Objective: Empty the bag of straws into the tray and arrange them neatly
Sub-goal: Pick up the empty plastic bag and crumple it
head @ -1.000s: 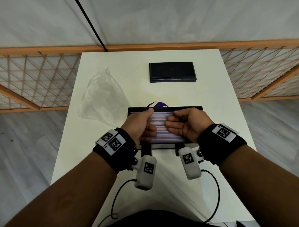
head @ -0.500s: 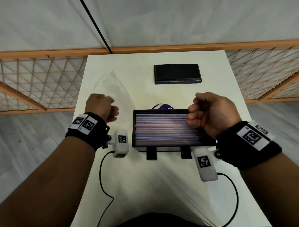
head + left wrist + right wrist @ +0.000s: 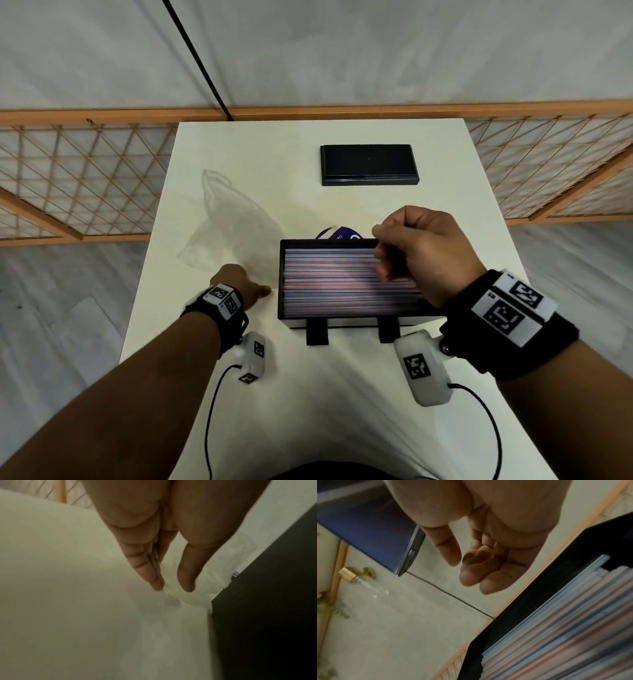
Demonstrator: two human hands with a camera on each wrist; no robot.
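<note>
The black tray (image 3: 281, 274) sits mid-table, filled with pastel straws (image 3: 329, 277) lying side by side along its length. The clear plastic bag (image 3: 226, 233) lies flat and crumpled to its left. My left hand (image 3: 253, 291) reaches down just left of the tray. In the left wrist view its straight fingers and thumb (image 3: 173, 589) point at the bag's near edge (image 3: 188, 599), a small gap between them, holding nothing. My right hand (image 3: 421, 253) hovers over the tray's right part. Its fingers (image 3: 471, 577) are loosely curled and empty above the straws (image 3: 565, 635).
A dark flat box (image 3: 369, 165) lies at the far side of the white table (image 3: 308, 394). A purple round object (image 3: 339, 233) peeks out behind the tray. A small gold-capped glass bottle (image 3: 359, 582) lies further off. Wooden lattice panels flank the table.
Both hands left the straws and moved apart. The left hand then dropped to the table beside the tray at the bag's edge. The right hand stayed raised over the tray's right side.
</note>
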